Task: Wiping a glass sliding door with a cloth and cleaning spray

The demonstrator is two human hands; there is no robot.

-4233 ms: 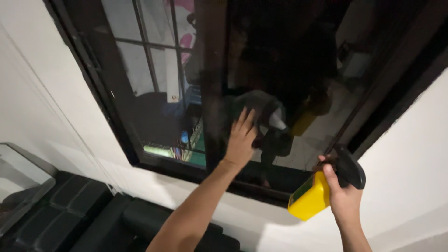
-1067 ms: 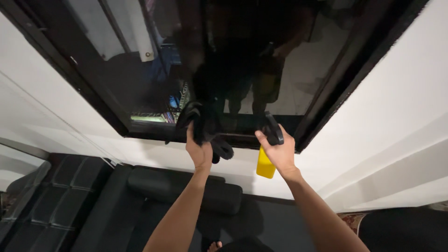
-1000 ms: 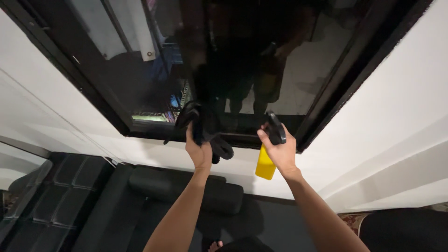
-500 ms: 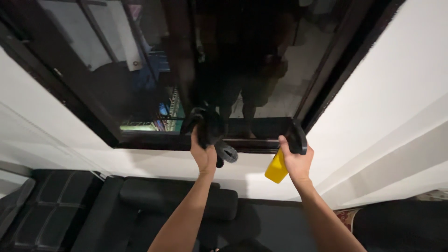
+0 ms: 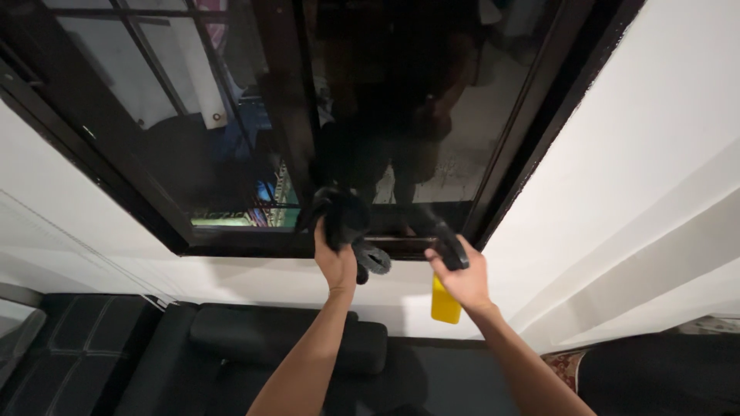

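Counting: two hands, one dark cloth [image 5: 347, 223], one yellow spray bottle [image 5: 445, 299], one black-framed window [image 5: 231, 245] with two glass panes, one black sofa [image 5: 285, 343].
Left hand [image 5: 336, 262]: fingers curled tight round the cloth, which bunches above the fingertips against the window's bottom rail; a loose tail of it hangs just right of the thumb.
Right hand [image 5: 465, 279]: fingers wrapped shut round the bottle's neck, black trigger head [image 5: 447, 245] sticking out above them.
Bottle axis: long axis runs near upright in the view, slightly tilted; nozzle end points up and left at the glass, yellow body hangs below the fingers.
Bottle place: just under the window's lower right corner, in front of the white wall [image 5: 655, 154], well right of the cloth-holding fingers.
Hidden: most of the yellow body sits behind the right palm; trigger finger cannot be made out.
Hard to tell: the glass is dark and shows only a dim reflection of a person; cloth folds blur into the frame.
Cut off: sofa by the lower edge, window by the top.
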